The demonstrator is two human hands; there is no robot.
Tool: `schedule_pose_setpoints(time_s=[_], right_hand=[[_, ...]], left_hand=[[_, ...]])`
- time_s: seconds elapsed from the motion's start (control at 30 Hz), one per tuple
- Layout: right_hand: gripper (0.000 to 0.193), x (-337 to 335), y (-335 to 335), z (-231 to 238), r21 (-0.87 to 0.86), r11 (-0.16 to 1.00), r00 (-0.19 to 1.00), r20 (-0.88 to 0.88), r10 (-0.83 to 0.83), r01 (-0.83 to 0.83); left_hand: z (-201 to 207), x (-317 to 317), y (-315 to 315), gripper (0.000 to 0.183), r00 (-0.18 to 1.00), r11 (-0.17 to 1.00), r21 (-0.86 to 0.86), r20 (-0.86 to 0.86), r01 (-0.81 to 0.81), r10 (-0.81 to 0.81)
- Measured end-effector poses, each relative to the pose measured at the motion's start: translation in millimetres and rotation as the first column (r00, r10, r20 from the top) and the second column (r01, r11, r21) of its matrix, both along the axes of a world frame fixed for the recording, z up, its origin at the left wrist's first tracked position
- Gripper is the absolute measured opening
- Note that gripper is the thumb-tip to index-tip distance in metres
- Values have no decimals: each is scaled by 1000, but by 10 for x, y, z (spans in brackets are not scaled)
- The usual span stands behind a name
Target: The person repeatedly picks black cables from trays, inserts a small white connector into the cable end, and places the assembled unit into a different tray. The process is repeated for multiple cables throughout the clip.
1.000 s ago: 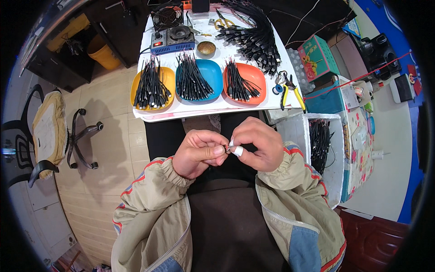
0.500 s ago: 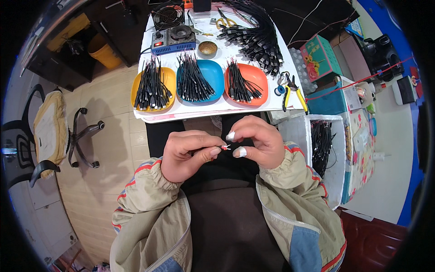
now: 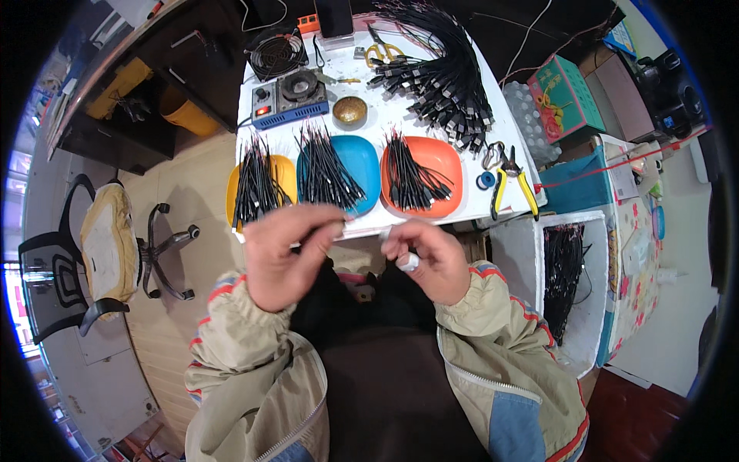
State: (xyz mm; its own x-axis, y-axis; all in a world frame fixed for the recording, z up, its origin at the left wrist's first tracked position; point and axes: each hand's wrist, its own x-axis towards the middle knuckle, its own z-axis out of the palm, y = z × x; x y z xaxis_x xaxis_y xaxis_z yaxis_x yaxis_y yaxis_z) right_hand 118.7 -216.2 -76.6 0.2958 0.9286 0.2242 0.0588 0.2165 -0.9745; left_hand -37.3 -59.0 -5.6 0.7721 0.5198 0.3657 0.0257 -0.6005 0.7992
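Note:
My left hand (image 3: pixel 289 254) is raised in front of the table edge, thumb and fingertips pinched together; anything between them is too small to make out. My right hand (image 3: pixel 427 258) is a short gap to its right and grips a small white piece (image 3: pixel 408 262) that sticks out below the fingers. Just beyond both hands stand three plates of short black cables: a yellow plate (image 3: pixel 281 171), a blue plate (image 3: pixel 363 158) and an orange plate (image 3: pixel 445 158).
On the white table (image 3: pixel 508 142) lie a big bundle of black cables (image 3: pixel 446 85), yellow pliers (image 3: pixel 512 185), a blue tape roll (image 3: pixel 485 179), a brass bowl (image 3: pixel 350 112), a blue soldering station (image 3: pixel 296 96) and a fan (image 3: pixel 275 52). A white bin (image 3: pixel 596 308) of cables stands right, an office chair (image 3: pixel 85 254) left.
Both hands have risen toward the table edge and drawn apart; they were joined over one small item before. The left hand moved left, and the white piece stays in the right.

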Motion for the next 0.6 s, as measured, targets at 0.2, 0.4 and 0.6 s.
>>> schedule_pose_setpoints(time_s=[0.2,0.4,0.6], right_hand=[[12,40,42,-321,-129,924,927,63,369,-359],[15,39,82,-687,-157,862,876,-89,475,-483],[16,183,146,-893,-158,871,885,-104,453,-465]], left_hand=[[-205,860,959,10,987,886,462,-156,39,38],[-902,1419,1470,8,858,853,489,-503,184,103],[-1198,1580,1548,5,902,846,520,-412,117,129]])
